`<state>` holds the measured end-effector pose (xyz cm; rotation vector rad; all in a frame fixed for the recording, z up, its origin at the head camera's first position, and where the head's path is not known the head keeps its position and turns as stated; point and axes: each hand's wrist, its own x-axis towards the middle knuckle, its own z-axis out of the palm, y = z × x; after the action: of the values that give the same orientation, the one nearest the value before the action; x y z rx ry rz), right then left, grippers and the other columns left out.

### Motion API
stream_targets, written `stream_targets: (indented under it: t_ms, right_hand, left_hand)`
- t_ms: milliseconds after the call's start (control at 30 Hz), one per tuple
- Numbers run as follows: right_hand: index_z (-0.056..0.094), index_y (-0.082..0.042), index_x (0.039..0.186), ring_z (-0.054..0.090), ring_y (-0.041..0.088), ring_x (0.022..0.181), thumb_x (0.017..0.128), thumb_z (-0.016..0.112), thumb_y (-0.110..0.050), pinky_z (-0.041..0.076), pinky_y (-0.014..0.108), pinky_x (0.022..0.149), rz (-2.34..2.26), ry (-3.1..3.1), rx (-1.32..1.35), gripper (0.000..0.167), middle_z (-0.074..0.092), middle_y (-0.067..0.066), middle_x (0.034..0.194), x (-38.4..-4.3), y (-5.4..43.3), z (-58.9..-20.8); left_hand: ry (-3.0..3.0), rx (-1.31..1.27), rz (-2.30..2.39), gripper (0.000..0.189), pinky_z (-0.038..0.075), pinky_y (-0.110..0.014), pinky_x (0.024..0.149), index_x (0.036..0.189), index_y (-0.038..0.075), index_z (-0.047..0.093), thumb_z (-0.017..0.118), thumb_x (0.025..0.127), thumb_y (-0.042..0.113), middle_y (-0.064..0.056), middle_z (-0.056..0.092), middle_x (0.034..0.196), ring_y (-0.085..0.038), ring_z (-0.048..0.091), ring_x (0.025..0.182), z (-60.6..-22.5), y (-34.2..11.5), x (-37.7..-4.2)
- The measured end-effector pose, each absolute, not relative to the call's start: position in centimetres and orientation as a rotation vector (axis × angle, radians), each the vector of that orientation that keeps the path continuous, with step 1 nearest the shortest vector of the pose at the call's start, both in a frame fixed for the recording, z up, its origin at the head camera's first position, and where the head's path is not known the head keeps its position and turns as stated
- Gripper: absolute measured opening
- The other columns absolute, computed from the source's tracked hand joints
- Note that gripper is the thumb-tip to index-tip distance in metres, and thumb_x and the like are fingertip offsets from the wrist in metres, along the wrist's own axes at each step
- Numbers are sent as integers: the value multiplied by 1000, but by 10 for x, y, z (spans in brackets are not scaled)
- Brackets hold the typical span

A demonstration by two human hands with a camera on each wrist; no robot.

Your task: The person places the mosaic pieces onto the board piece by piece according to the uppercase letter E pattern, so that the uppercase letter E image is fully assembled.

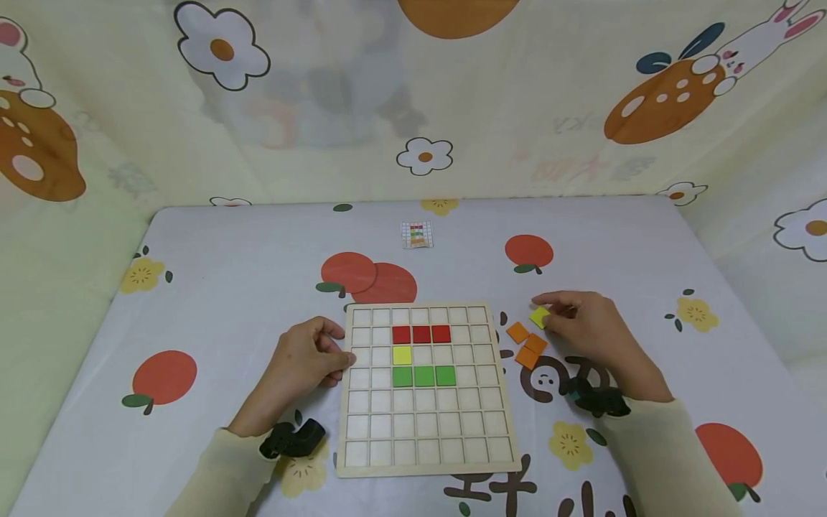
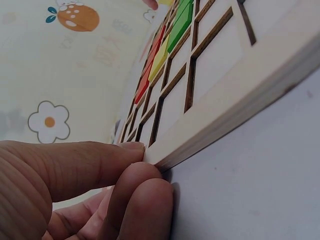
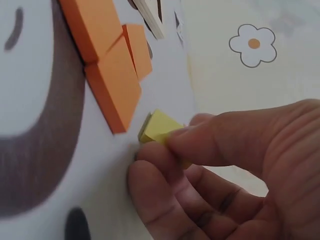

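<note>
A wooden grid board [image 1: 426, 475] lies on the table with red tiles [image 1: 421, 334] in one row, one yellow tile [image 1: 402, 355] below them and green tiles [image 1: 423, 376] under that. At the board's left edge, my left hand [image 1: 304, 359] holds the frame, thumb on top and fingers against the side [image 2: 145, 150]. To the right of the board, my right hand [image 1: 588, 324] pinches another yellow tile [image 3: 160, 125] between thumb and fingers, close to the tabletop. Orange tiles [image 1: 528, 357] lie just left of that hand, flat on the cloth.
Beyond the board sits a small pattern card [image 1: 416, 235] with coloured squares on a grid. The white tablecloth [image 1: 239, 309] is printed with fruit, flowers and dark lettering. Patterned curtains [image 1: 349, 108] stand around the table's back and sides.
</note>
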<state>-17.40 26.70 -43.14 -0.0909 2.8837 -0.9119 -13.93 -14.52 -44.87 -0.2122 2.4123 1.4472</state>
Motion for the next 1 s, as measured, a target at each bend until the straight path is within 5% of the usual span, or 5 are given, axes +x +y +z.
stream_targets:
  t_ms: [200, 567, 1000]
  right_hand:
    - [74, -2, 120, 61, 31, 92, 91, 73, -7, 52, 33, 72, -834, 2852, -63, 30, 69, 14, 98, -173, 273, -428]
    - [73, 2, 110, 56, 26, 82, 86, 78, -8, 47, 30, 61, -775, 2866, -25, 27, 63, 7, 84, -170, 273, -426]
    - [74, 1, 105, 57, 15, 72, 83, 82, -2, 50, 22, 58, -1095, 2755, -286, 24, 63, 2, 80, -138, 199, -423]
  left_hand:
    - [2405, -211, 1454, 35, 60, -30, 57, 114, 1, 63, 84, 86, 5, -9, 67, 79, -17, 65, 57, -450, -145, -140]
    - [2397, -190, 1461, 35, 60, -30, 57, 115, 0, 63, 83, 87, 5, -9, 68, 79, -17, 66, 58, -449, -147, -140]
    - [2386, -194, 1467, 35, 60, -30, 57, 115, 0, 63, 83, 87, 6, -9, 68, 80, -16, 65, 58, -447, -148, -140]
